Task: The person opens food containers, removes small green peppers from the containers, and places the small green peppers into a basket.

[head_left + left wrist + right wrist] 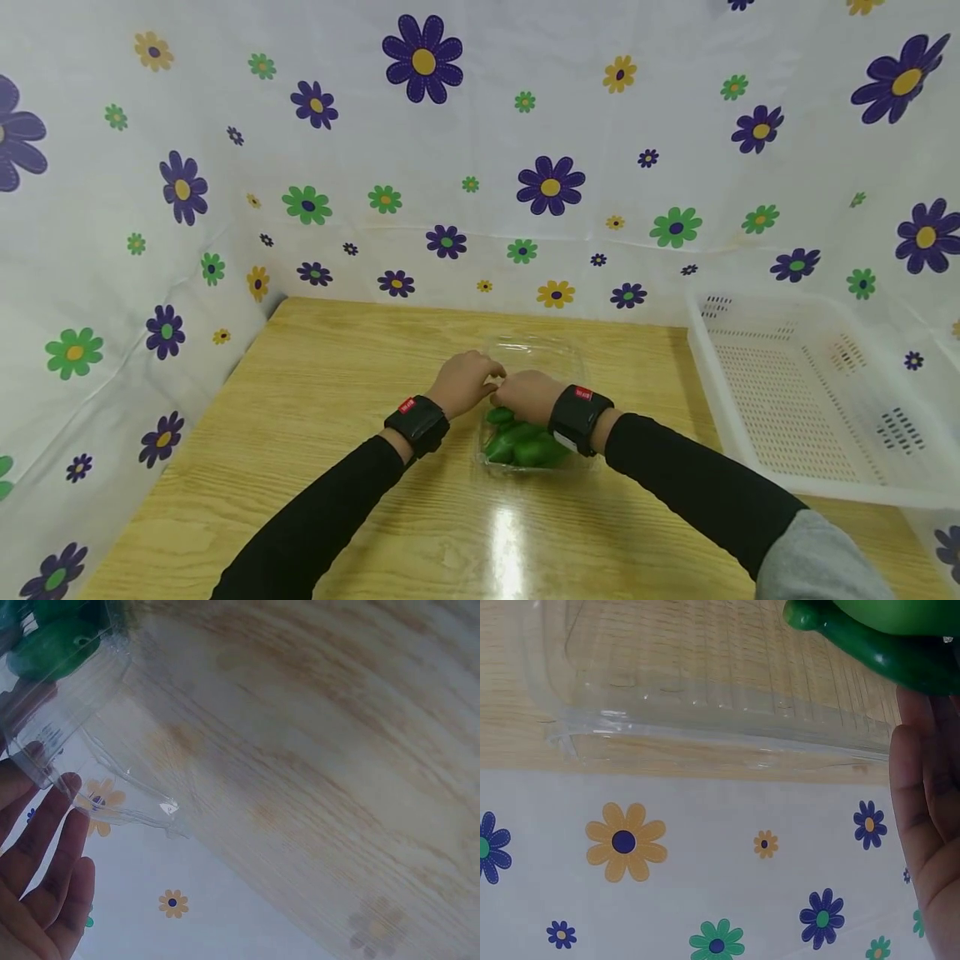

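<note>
A clear plastic clamshell box [536, 470] stands on the table, its transparent lid [551, 354] folded back toward the wall. Several glossy green vegetables [525, 446], like peppers, lie in its near half. At the box's left side, my left hand [467, 382] pinches a clear plastic edge [45, 769] between thumb and fingers. My right hand [531, 396] reaches over the box, its fingertips close to the left hand's. In the right wrist view its fingers [911, 780] lie beside a dark green vegetable [889, 652]; its thumb and whatever it grips are hidden.
On the right stands a white perforated plastic basket [708, 392]. The wooden table [360, 358] meets a white flowered cloth [465, 142] at its back and left side. Black bands circle both wrists.
</note>
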A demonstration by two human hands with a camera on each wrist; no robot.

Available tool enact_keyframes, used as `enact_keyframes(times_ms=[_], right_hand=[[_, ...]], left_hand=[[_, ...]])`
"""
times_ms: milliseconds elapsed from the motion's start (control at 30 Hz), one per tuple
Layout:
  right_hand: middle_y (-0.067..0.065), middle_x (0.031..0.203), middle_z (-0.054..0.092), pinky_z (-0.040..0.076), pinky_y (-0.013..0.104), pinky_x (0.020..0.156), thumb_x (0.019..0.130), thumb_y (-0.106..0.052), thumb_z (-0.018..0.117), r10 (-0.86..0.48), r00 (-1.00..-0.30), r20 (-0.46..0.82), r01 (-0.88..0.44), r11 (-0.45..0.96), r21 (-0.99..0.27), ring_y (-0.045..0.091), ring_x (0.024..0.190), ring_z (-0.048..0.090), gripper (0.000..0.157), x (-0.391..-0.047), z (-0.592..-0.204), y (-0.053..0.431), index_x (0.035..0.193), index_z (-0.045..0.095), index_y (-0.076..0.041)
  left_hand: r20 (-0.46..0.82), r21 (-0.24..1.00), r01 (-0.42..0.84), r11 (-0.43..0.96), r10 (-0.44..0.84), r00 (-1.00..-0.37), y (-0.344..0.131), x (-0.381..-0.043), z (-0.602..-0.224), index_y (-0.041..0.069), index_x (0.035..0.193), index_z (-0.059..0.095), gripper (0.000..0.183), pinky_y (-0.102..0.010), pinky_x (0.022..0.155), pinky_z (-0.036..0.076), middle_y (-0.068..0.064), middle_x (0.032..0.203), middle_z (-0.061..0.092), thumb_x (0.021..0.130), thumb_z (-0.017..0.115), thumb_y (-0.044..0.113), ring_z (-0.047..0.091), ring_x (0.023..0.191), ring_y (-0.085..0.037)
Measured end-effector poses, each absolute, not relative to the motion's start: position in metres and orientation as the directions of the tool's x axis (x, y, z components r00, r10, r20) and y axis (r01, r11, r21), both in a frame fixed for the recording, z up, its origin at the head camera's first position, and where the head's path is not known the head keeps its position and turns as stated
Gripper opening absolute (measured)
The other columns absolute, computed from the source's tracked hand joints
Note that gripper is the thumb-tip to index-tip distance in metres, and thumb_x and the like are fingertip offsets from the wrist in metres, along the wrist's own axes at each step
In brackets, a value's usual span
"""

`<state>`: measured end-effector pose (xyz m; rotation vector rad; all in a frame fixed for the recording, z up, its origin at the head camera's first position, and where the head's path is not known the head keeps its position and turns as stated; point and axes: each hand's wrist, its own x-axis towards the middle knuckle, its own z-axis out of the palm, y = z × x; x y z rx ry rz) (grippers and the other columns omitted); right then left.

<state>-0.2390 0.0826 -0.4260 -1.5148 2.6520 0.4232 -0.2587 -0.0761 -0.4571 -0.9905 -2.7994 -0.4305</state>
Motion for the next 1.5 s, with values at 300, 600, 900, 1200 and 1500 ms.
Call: enact_keyframes(times_ms=[300,600,900,1200,1500], right_hand=[[0.005,0.093,0.071,0.054,0.025,0.067,0.085,-0.001,0.066,-0.844,-0.530,-0.081,-0.848,0.529,0.040,0.017,0.082,0.067,0.022,-0.236,-0.414,0.093,0.103,0.071,-0.012],[0.004,0.100,0.070,0.055,0.026,0.073,0.082,-0.006,0.070,-0.821,-0.570,0.024,-0.821,0.568,-0.061,0.016,0.088,0.067,0.027,-0.226,-0.390,0.111,0.108,0.071,-0.014],[0.004,0.098,0.069,0.056,0.029,0.075,0.081,-0.008,0.071,-0.777,-0.595,0.206,-0.802,0.591,-0.084,0.017,0.089,0.066,0.026,-0.214,-0.340,0.157,0.107,0.071,-0.010],[0.015,0.101,0.070,0.054,0.044,0.080,0.081,0.000,0.069,-0.544,-0.800,0.253,-0.577,0.814,-0.075,0.029,0.091,0.067,0.027,-0.228,-0.302,0.262,0.108,0.070,-0.004],[0.025,0.111,0.065,0.047,0.056,0.088,0.085,0.004,0.063,-0.282,-0.947,0.153,-0.302,0.945,-0.128,0.043,0.103,0.060,0.032,-0.251,-0.324,0.358,0.117,0.063,0.002]], left_hand=[[0.304,0.248,0.584,0.773,0.511,-0.804,-0.087,-0.251,-0.460,0.013,0.105,0.071,0.022,-0.034,0.081,0.054,-0.005,0.105,0.068,0.084,0.071,0.019,0.064,0.098,-0.022],[0.244,0.345,0.499,0.795,0.437,-0.866,-0.095,-0.230,-0.458,0.011,0.108,0.067,0.026,-0.031,0.066,0.052,-0.007,0.097,0.065,0.084,0.071,0.022,0.063,0.084,-0.020],[0.228,0.383,0.513,0.768,0.460,-0.858,-0.094,-0.221,-0.465,0.012,0.110,0.066,0.027,-0.030,0.069,0.052,-0.008,0.103,0.063,0.085,0.071,0.021,0.062,0.086,-0.019],[0.232,0.352,0.509,0.786,0.453,-0.861,-0.091,-0.219,-0.468,0.012,0.117,0.063,0.033,-0.031,0.069,0.051,-0.007,0.110,0.062,0.087,0.068,0.024,0.062,0.087,-0.019],[0.215,0.281,0.525,0.803,0.481,-0.850,-0.089,-0.217,-0.467,0.008,0.125,0.059,0.040,-0.033,0.072,0.053,-0.011,0.114,0.061,0.089,0.066,0.023,0.064,0.090,-0.022]])
